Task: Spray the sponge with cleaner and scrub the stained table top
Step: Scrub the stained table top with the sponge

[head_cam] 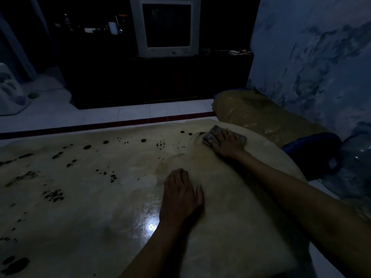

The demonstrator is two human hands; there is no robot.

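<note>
My left hand (181, 194) lies flat on the table top (230, 227), close to me, with the fingers out straight and nothing in it. I think I put it there to lean on, so I can reach far with my other arm and so the table does not slide.

The table near me looks wet and shiny, with a bright spot of light on it. I think this part is mostly clean.

Farther out, my right hand (225, 144) presses down on the sponge (213, 133), fingers spread over its top. The sponge sits near the far right edge of the table. I push on it from above so it rubs hard.

Just left of the sponge are black spots (143, 140), and many more run off to the left. Those are not scrubbed yet, so lots of work is left.

I cannot see the cleaner bottle.

Past the table is an old TV (166, 27) in the dark.
</note>
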